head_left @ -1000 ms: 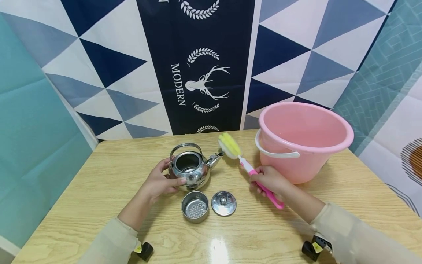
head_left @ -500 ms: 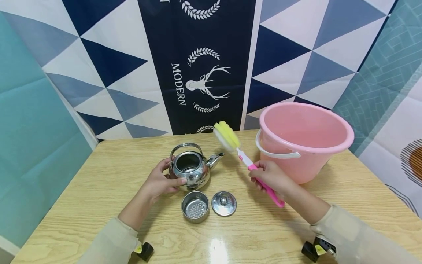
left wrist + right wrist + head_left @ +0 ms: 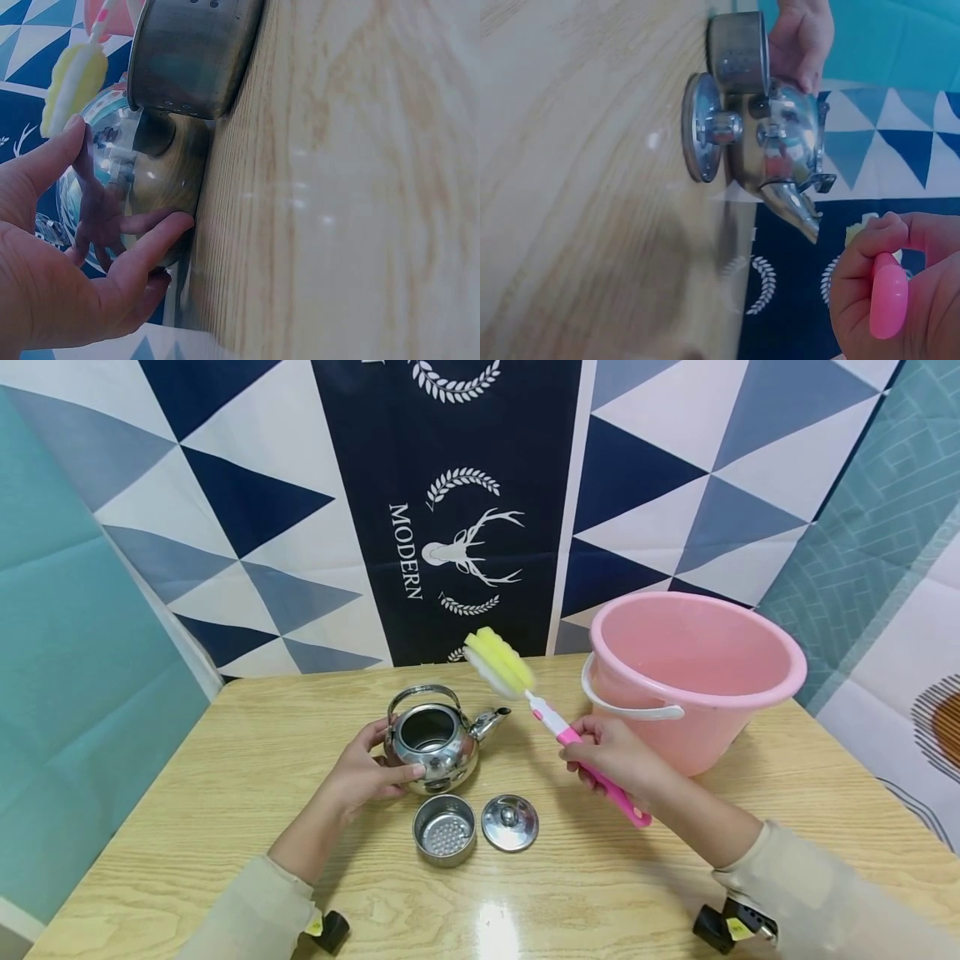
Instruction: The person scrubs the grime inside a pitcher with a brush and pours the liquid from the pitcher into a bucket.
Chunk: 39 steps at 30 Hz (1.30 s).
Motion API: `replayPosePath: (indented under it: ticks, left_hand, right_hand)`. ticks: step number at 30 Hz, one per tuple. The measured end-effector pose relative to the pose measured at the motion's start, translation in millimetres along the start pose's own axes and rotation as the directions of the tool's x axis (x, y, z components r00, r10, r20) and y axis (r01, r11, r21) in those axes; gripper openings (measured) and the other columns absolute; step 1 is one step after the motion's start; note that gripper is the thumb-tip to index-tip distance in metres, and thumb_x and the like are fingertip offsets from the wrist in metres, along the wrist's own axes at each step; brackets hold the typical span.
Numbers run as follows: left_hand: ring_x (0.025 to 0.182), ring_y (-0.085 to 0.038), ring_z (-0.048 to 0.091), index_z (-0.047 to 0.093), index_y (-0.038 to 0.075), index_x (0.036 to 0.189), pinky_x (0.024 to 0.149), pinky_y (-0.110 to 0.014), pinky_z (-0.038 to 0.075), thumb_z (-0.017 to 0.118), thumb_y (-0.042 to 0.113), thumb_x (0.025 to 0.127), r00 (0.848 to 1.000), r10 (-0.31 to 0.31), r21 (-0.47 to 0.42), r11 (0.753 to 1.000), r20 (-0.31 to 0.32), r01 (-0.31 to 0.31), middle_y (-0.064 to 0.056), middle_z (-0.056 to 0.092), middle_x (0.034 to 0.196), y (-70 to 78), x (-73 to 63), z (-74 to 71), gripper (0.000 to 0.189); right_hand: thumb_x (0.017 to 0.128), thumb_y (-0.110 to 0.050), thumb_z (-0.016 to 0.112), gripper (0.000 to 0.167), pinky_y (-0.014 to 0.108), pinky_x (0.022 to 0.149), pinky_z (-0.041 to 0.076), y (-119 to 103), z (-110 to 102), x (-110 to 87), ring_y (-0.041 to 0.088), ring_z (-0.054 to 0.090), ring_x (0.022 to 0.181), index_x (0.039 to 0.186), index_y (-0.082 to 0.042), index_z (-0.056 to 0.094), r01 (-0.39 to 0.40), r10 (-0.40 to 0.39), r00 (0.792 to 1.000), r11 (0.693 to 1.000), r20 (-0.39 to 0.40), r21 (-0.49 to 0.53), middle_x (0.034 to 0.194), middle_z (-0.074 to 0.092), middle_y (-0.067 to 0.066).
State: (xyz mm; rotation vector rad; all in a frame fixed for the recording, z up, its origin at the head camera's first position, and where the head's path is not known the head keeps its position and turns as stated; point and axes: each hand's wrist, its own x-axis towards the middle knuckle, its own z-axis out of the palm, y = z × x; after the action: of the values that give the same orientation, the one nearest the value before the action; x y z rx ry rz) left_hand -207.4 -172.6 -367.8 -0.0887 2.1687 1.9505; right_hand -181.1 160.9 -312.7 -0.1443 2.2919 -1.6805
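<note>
My left hand (image 3: 363, 774) holds the rounded side of a shiny steel teapot (image 3: 452, 767), thumb in front and fingers behind. The teapot stands upright and uncovered, its spout to the right and its handle raised. In my right hand (image 3: 613, 755) is the pink handle of a sponge bottle brush (image 3: 501, 665). The brush's yellow and white head is in the air, up and right of the teapot. Just in front of the teapot sits a round steel strainer (image 3: 444, 858) with a perforated bottom. Beside it lies the knobbed steel lid (image 3: 517, 835).
A big pink bucket (image 3: 660, 743) with a white handle stands at the back right, close to my right hand. The wooden table (image 3: 225, 760) ends at a patterned cloth wall (image 3: 300, 560) behind. What the bucket holds is hard to make out.
The bottle brush has risen off the table area and swung left toward the teapot, with my right hand shifting slightly left. My left hand and the teapot stay put.
</note>
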Motion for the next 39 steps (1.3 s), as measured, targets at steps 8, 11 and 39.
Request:
replayPosePath:
  ticks: [8, 11, 39]
  left_hand:
    - [0.112, -0.034, 0.045, 0.031, 0.016, 0.151, 0.072, -0.041, 0.059, 0.083, 0.001, 0.076, 1.0, 0.0, 0.009, 1.0, -0.004, 0.0, -0.015, 0.023, 0.155, 0.3, -1.1, 0.5, 0.093]
    - [0.114, -0.034, 0.045, 0.031, 0.017, 0.151, 0.073, -0.04, 0.059, 0.083, 0.001, 0.076, 1.0, -0.007, 0.008, 1.0, -0.007, 0.007, -0.014, 0.023, 0.155, 0.5, -0.7, 0.2, 0.092]
    - [0.113, -0.033, 0.046, 0.029, 0.016, 0.152, 0.073, -0.041, 0.059, 0.082, 0.001, 0.077, 1.0, -0.008, 0.018, 1.0, -0.007, 0.008, -0.012, 0.024, 0.155, 0.7, 1.3, 1.2, 0.093]
  right_hand:
    - [0.091, -0.01, 0.065, 0.028, 0.022, 0.04, 0.04, -20.2, -4.0, -5.3, 0.014, 0.047, 0.049, 0.11, 0.006, 0.052, 0.084, -0.069, 0.993, 0.981, 0.093, -0.176, 0.072, 0.058, 0.009]
    - [0.091, -0.011, 0.066, 0.026, 0.023, 0.04, 0.04, -28.8, -5.3, -6.0, 0.015, 0.047, 0.05, 0.107, 0.004, 0.053, 0.149, -0.119, 0.986, 0.942, 0.117, -0.302, 0.072, 0.058, 0.008]
    - [0.084, -0.009, 0.07, 0.007, 0.028, 0.053, 0.038, -131.1, 17.8, 19.3, 0.02, 0.05, 0.066, 0.084, -0.015, 0.067, 0.352, -0.208, 0.921, 0.089, 0.329, -0.932, 0.07, 0.054, 0.0]
